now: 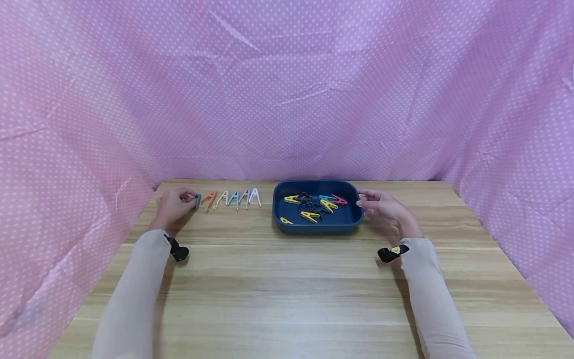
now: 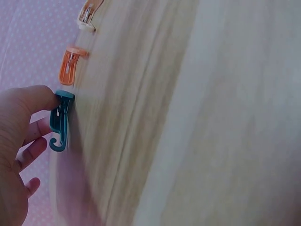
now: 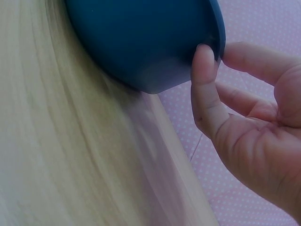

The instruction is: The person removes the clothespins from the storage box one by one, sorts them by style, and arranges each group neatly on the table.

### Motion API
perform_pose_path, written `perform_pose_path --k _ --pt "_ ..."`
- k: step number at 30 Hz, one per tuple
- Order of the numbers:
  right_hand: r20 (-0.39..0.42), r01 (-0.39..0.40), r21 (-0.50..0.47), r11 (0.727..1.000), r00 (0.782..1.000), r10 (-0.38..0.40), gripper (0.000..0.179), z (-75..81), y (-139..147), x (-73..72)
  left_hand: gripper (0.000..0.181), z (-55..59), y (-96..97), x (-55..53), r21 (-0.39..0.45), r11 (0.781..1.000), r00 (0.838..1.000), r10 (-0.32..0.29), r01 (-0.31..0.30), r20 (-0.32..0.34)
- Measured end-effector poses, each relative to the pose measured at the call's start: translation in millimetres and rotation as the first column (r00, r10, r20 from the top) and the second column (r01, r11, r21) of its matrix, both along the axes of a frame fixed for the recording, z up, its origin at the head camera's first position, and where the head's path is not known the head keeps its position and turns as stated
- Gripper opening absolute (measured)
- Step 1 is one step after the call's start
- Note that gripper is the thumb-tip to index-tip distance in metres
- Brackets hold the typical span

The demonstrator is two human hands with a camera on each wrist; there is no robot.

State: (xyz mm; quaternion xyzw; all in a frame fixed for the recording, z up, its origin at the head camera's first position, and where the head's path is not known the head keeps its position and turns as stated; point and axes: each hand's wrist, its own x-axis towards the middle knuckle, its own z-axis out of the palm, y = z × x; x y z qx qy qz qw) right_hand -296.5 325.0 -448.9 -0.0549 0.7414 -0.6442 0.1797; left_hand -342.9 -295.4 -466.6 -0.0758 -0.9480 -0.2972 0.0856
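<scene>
At the left end of a row of clothespins, my left hand (image 1: 176,205) pinches a dark teal clothespin (image 2: 61,120) with a hooked end between thumb and fingers. Beside it lies an orange clothespin (image 1: 209,200), then a cream one (image 1: 222,199), a blue one (image 1: 234,199), a purple one (image 1: 244,197) and a white one (image 1: 255,196). My right hand (image 1: 383,205) grips the right wall of a dark blue tray (image 1: 318,229), thumb and fingers on either side of its rim. Inside the tray are yellow clothespins (image 1: 310,216), a red one (image 1: 339,200) and some dark ones.
The wooden table (image 1: 269,294) runs back to a pink polka-dot cloth (image 1: 287,99) that hangs behind and at both sides. The tray stands near the table's back edge, right of the row. A black wrist camera (image 1: 178,249) is strapped to the left wrist.
</scene>
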Motion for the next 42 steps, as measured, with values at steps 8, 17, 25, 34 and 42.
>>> perform_pose_path --k 8,17,25,34,42 --pt "-0.001 0.001 0.004 1.0 1.0 -0.001 0.067 1.3 -0.7 1.2 0.024 2.4 5.0 -3.2 0.002 1.0 0.999 0.001 -0.001 0.041" --pt "-0.01 -0.004 0.01 1.0 1.0 0.004 0.067 0.1 -0.1 0.0 0.022 0.9 5.7 -3.6 0.003 1.0 1.0 0.024 -0.024 0.003" --pt "-0.002 0.004 0.042 0.999 1.0 -0.004 0.067 2.2 0.0 0.6 0.023 2.5 8.6 -2.9 0.01 0.999 0.999 0.041 -0.041 -0.004" --pt "0.001 0.022 0.063 0.998 1.0 -0.022 0.065 2.0 1.0 0.2 0.029 15.4 24.5 -5.0 -0.017 1.0 1.0 0.021 -0.021 -0.016" --pt "-0.011 0.0 -0.016 1.0 1.0 0.0 0.062 1.1 -1.2 -0.9 0.028 38.7 60.9 -4.2 -0.048 0.997 0.994 -0.066 0.062 -0.086"
